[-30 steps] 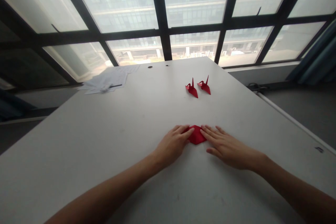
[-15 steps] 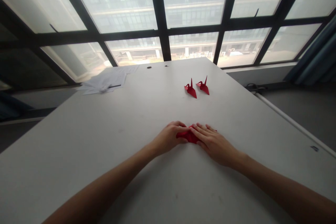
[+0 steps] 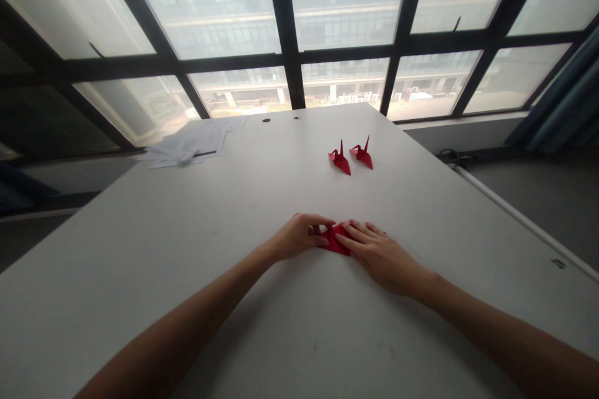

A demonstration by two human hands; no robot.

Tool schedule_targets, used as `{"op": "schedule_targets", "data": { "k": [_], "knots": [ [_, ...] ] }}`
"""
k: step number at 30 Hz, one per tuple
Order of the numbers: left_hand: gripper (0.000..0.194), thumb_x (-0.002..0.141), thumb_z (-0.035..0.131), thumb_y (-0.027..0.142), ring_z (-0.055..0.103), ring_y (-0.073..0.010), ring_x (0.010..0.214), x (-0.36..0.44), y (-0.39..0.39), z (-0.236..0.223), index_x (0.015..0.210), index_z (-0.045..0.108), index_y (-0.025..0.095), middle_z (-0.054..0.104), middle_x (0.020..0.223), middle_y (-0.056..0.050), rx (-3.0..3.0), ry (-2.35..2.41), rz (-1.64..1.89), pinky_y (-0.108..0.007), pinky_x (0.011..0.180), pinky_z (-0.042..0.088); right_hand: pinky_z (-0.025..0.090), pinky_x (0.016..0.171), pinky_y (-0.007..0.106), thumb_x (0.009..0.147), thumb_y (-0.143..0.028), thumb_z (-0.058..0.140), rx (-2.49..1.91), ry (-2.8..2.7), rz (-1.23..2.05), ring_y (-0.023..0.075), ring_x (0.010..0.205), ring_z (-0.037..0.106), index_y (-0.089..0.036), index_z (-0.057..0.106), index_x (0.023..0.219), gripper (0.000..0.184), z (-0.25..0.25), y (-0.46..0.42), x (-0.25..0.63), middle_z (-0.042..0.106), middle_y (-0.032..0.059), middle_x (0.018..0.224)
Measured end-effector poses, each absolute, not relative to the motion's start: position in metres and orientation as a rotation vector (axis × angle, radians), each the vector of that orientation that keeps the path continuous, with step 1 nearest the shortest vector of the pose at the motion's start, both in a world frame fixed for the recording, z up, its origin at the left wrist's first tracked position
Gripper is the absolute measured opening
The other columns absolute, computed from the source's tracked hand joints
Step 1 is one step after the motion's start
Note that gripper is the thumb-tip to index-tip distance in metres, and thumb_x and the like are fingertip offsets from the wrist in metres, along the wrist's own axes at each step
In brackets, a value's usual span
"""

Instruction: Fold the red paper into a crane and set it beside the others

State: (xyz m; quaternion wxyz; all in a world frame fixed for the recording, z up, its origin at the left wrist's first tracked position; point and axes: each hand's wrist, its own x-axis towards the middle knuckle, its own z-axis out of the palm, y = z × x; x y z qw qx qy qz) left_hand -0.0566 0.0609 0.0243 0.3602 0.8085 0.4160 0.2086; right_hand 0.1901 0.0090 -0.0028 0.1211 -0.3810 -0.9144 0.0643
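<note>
A small folded piece of red paper (image 3: 333,241) lies on the white table (image 3: 196,249) in front of me. My left hand (image 3: 299,237) pinches its left edge with curled fingers. My right hand (image 3: 377,254) lies flat over its right part, fingers pressing it down, and hides much of it. Farther back on the table stand two finished red paper cranes (image 3: 340,160) (image 3: 363,154), side by side, well beyond both hands.
A loose stack of white papers (image 3: 187,144) with a dark pen lies at the table's far left corner. Two small dark holes (image 3: 266,119) mark the far edge. Large windows rise behind the table; a floor strip and blue curtain are at right.
Both hands have drawn closer together over the red paper. My left fingers went from flat to curled and pinching its edge. My right hand slid left over it. The cranes have not moved.
</note>
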Motion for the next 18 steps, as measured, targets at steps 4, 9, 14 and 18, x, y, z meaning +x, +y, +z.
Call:
{"op": "schedule_targets", "data": {
  "k": [4, 9, 14, 18],
  "knots": [
    [0.034, 0.082, 0.063, 0.018, 0.062, -0.0135, 0.076, -0.057, 0.058, 0.027, 0.115, 0.073, 0.019, 0.073, 0.095, -0.003, 2.092, 1.020, 0.548, -0.024, 0.073, 0.051, 0.029, 0.116, 0.058, 0.100, -0.017, 0.035, -1.118, -2.694, 0.195, 0.0294, 0.147, 0.028, -0.027, 0.031, 0.154, 0.055, 0.002, 0.010, 0.193, 0.034, 0.0070, 0.159],
    [0.039, 0.088, 0.060, 0.019, 0.063, -0.0123, 0.075, -0.056, 0.052, 0.027, 0.126, 0.067, 0.018, 0.074, 0.098, -0.006, 2.071, 0.912, 0.513, -0.022, 0.069, 0.051, 0.021, 0.115, 0.066, 0.092, -0.006, 0.042, -1.042, -2.724, 0.146, 0.0321, 0.149, 0.023, -0.033, 0.048, 0.144, 0.059, 0.008, 0.016, 0.204, 0.036, 0.0085, 0.158],
    [0.032, 0.094, 0.059, 0.020, 0.063, -0.0127, 0.079, -0.055, 0.048, 0.026, 0.124, 0.069, 0.025, 0.070, 0.095, -0.005, 2.372, 0.850, 0.500, -0.023, 0.076, 0.051, 0.023, 0.114, 0.063, 0.089, -0.002, 0.045, -1.070, -2.638, 0.095, 0.0287, 0.134, 0.046, -0.037, 0.059, 0.135, 0.059, 0.009, 0.018, 0.208, 0.056, 0.0100, 0.138],
    [0.036, 0.097, 0.055, 0.019, 0.053, -0.0199, 0.126, -0.057, 0.049, 0.026, 0.129, 0.064, 0.033, 0.057, 0.135, -0.008, 2.592, 0.680, 0.523, -0.034, 0.106, 0.045, 0.018, 0.116, 0.063, 0.088, 0.002, 0.038, -1.002, -2.648, 0.203, 0.0245, 0.132, 0.049, -0.035, 0.054, 0.139, 0.065, 0.009, 0.021, 0.208, 0.059, 0.0068, 0.138]
  ]
}}
